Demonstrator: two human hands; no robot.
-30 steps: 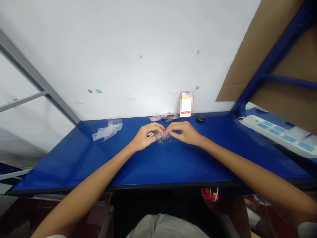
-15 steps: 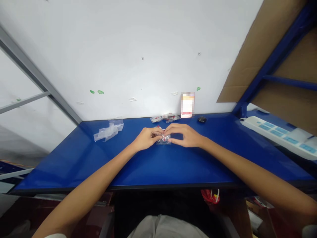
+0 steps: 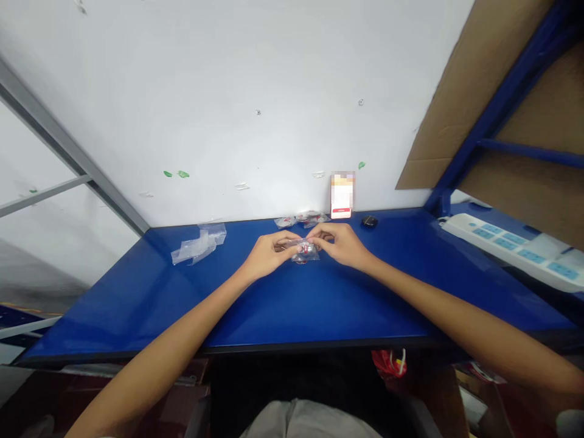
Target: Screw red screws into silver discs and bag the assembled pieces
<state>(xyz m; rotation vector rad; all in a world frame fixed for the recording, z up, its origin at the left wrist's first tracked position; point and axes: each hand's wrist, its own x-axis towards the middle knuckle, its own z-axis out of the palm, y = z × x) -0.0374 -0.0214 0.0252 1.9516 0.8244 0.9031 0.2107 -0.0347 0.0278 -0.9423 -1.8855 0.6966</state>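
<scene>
A small clear plastic bag [image 3: 305,251] with red and white pieces inside is held just above the middle of the blue table [image 3: 319,304]. My left hand [image 3: 269,252] pinches its left edge with closed fingers. From the right, my right hand [image 3: 340,243] pinches the bag's other edge, fingers closed too. The two hands almost touch over the bag.
Several similar filled bags [image 3: 303,219] lie at the table's back by the wall. Empty clear bags [image 3: 198,243] lie at the back left. A small white card [image 3: 342,196] leans on the wall, a dark round object [image 3: 369,221] beside it. A white power strip [image 3: 511,249] sits at right.
Both hands have lifted the small bag slightly off the table and shifted their pinches along its top edge. The view has tilted a little.
</scene>
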